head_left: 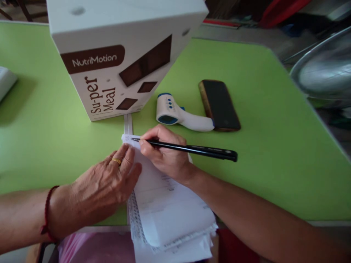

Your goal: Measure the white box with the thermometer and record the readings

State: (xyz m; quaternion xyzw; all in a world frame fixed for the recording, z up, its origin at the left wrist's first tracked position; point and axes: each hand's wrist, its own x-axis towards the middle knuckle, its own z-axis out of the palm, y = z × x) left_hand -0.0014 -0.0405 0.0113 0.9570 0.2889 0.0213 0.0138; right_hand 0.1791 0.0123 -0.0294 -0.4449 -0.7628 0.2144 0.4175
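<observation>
In the head view, our right hand (167, 153) clamps its fingers on a slim black plastic pen (197, 149) over stacked white paper sheets (175, 213) at six o'clock, and our left hand (105, 180) at eight o'clock rests its fingers, close together, on their edge.

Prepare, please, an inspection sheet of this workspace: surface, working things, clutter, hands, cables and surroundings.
Surface: green table, a pale strip running under the papers.
Working things: black pen, tip at the top of the papers; papers overhang the near table edge.
Clutter: white box, thermometer, phone; white object cut off at left.
Hands: right hand grips the pen; left hand touches the papers' upper left side.
Cables: nothing seen.
Surroundings: shiny silvery object beyond the table's right edge; red item behind.
</observation>
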